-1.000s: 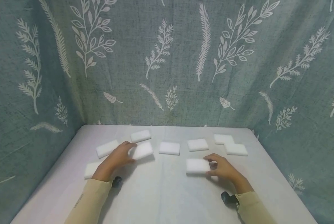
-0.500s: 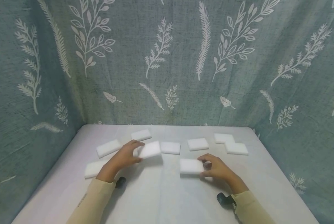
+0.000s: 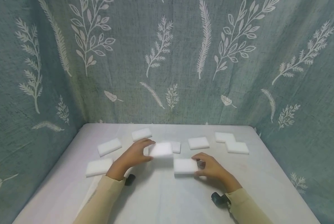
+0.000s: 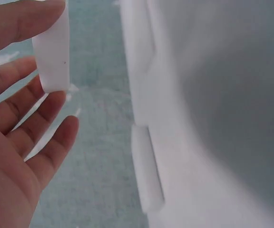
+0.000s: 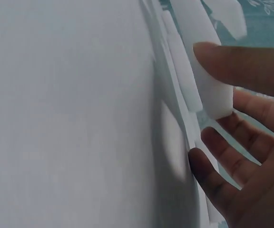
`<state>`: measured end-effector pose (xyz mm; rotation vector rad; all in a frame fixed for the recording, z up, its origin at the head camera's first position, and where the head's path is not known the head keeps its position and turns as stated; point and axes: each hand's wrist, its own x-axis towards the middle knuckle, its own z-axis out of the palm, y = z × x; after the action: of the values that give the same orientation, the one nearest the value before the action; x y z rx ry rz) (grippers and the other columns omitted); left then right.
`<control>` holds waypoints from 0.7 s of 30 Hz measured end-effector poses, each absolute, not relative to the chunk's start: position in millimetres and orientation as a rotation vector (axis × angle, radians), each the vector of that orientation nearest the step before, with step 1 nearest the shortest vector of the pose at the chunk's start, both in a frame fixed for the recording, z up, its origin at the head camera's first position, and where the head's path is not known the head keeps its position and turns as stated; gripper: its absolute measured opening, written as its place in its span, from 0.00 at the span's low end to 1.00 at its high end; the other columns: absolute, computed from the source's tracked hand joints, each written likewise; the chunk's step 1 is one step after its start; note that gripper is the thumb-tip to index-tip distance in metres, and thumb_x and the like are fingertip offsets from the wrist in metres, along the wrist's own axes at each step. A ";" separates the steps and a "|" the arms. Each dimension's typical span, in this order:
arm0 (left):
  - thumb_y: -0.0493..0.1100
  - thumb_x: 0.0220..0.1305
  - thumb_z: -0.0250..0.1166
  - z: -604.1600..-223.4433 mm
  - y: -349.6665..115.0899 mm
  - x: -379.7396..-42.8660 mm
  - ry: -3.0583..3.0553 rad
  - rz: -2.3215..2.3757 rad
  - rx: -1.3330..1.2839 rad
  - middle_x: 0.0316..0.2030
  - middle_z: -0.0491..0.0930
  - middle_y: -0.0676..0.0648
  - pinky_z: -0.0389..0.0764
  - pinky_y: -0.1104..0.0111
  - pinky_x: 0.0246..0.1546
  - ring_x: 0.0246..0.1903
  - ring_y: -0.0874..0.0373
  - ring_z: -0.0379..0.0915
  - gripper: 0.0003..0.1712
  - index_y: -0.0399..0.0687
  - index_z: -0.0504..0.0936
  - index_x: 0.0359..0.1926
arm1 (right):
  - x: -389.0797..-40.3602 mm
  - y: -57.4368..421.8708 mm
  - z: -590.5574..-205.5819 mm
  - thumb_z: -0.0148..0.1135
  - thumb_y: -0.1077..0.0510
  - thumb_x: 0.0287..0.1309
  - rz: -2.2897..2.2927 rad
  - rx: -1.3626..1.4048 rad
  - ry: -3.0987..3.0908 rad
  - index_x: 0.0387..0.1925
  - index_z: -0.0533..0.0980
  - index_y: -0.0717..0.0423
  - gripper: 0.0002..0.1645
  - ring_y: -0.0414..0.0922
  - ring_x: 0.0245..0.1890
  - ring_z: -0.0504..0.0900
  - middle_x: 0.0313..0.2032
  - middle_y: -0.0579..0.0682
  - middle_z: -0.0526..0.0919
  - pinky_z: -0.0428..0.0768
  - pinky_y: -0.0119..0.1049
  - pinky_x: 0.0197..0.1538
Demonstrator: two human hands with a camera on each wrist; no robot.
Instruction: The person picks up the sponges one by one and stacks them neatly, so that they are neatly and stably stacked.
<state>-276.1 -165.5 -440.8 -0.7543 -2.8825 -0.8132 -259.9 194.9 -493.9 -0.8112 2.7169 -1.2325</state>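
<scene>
Near the middle of the table my left hand (image 3: pixel 134 157) pinches a white rectangular sponge (image 3: pixel 160 150) by its left end. The sponge is raised off the table, with a shadow below. My right hand (image 3: pixel 213 170) grips a second white sponge (image 3: pixel 185 166) by its right end, slightly nearer and to the right. Their close corners almost meet in the head view; whether they touch I cannot tell. In the left wrist view the thumb presses the held sponge (image 4: pixel 55 64) against the fingers. The right wrist view has the thumb on the other sponge (image 5: pixel 217 97).
Several similar white sponges lie on the white table (image 3: pixel 161 199). One sponge (image 3: pixel 176 147) is partly hidden behind the left-held one. Others lie to the left (image 3: pixel 99 167) and right, where two sponges (image 3: pixel 237 147) touch or overlap. A leaf-patterned green curtain (image 3: pixel 169 62) encloses the back and sides.
My left hand has carried its sponge to the right, now in front of a lying sponge. My right hand has moved left with its sponge. The two held sponges are closer together.
</scene>
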 end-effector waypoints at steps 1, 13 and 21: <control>0.45 0.53 0.75 -439.7 -161.3 -276.8 -2.881 -0.816 -0.762 0.64 0.69 0.42 0.65 0.49 0.62 0.65 0.43 0.62 0.37 0.46 0.73 0.64 | -260.6 193.8 -494.4 0.81 0.56 0.38 -1.223 -0.817 2.726 0.54 0.77 0.57 0.38 0.53 0.52 0.76 0.51 0.50 0.78 0.77 0.49 0.55; 0.40 0.54 0.73 -449.7 -136.9 -269.8 -2.844 -0.913 -0.907 0.58 0.74 0.45 0.70 0.55 0.58 0.59 0.49 0.69 0.33 0.44 0.75 0.62 | -260.5 188.9 -512.1 0.82 0.52 0.35 -1.279 -0.882 2.756 0.52 0.79 0.55 0.38 0.47 0.45 0.76 0.48 0.46 0.79 0.75 0.40 0.49; 0.39 0.53 0.73 -456.8 -126.2 -272.6 -2.824 -0.918 -0.994 0.58 0.73 0.44 0.71 0.56 0.58 0.59 0.50 0.69 0.33 0.44 0.75 0.61 | -261.9 188.3 -520.1 0.82 0.46 0.35 -1.295 -0.850 2.788 0.54 0.79 0.52 0.40 0.46 0.51 0.76 0.51 0.44 0.79 0.76 0.42 0.53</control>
<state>-272.6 -126.2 -456.8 -0.9943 -2.8239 -0.9181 -261.9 188.3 -520.1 -0.8505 2.7878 -1.2950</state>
